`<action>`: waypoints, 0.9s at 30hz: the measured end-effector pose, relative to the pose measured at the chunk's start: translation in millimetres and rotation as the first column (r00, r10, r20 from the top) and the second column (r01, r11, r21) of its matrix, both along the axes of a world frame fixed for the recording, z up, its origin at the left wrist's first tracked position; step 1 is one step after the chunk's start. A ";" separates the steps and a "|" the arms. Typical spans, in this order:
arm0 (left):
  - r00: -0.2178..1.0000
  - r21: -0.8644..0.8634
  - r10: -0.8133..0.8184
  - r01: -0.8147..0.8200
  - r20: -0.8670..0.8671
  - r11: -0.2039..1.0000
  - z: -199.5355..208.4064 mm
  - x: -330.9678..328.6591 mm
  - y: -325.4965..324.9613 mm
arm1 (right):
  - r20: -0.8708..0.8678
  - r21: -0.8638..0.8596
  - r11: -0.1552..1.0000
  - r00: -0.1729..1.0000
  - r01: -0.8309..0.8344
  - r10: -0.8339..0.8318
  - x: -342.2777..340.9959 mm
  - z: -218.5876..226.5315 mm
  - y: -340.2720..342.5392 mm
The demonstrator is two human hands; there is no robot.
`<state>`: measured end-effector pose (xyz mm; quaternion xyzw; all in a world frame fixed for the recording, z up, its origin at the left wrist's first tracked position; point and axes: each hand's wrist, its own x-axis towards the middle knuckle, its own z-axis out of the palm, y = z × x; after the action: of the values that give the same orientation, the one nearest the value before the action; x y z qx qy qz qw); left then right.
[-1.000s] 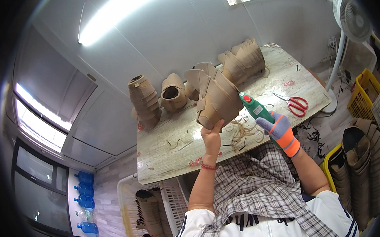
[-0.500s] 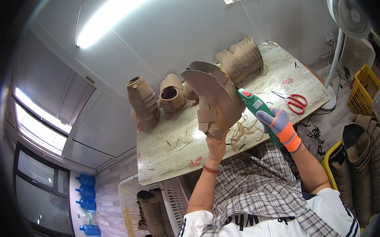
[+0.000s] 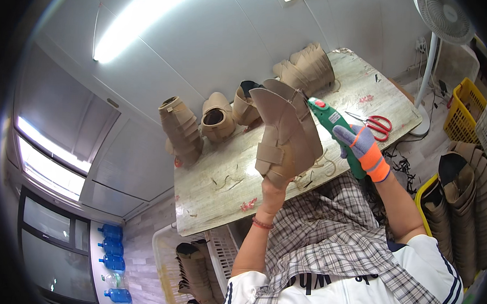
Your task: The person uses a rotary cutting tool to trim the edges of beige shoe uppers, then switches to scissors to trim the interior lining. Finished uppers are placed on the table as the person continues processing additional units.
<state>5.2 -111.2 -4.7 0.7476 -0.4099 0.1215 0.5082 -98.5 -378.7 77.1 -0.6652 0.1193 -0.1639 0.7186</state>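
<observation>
My left hand (image 3: 274, 194) grips a tan boot upper (image 3: 287, 135) from below, holding it up over the table. The upper has a strap tab on its side, and its wide opening tilts up and away. In my right hand (image 3: 363, 149), inside a grey and orange glove, is a green handheld power cutter (image 3: 326, 116) with a red button. Its tip is at the upper's right edge, near the top; whether the two touch I cannot tell. Red-handled scissors (image 3: 382, 128) lie on the table just beyond the glove.
Along the wall side of the worn table (image 3: 214, 205) stand more tan uppers (image 3: 182, 127), with a nested stack (image 3: 307, 68) farther right. Cord scraps lie about. A white crate (image 3: 165, 257) and yellow baskets (image 3: 465, 113) flank the table. A fan (image 3: 445, 19) stands far right.
The boot upper has turned and shifted slightly right, uncovering another upper behind it. My right hand and the cutter have moved slightly, staying close to the upper's edge.
</observation>
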 end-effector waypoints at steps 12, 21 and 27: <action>0.256 -0.781 -0.738 -0.222 -0.624 0.583 84.5 74.7 72.1 | 0.198 -0.812 0.541 0.976 0.217 -0.094 -31.7 -57.7 -18.7; 0.266 -0.794 -0.758 -0.343 -0.595 0.502 68.3 68.5 83.3 | 0.226 -0.862 0.475 0.973 0.180 0.042 -39.9 -53.5 -6.9; 0.260 -0.793 -0.766 -0.372 -0.589 0.483 54.7 75.7 78.9 | 0.238 -0.829 0.532 0.970 0.174 0.053 -37.8 -59.2 -2.9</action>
<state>80.8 -32.3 49.9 0.2318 -0.0172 -0.2443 0.9414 -136.3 -381.5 17.9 -0.9002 -0.0371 -0.3030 0.3105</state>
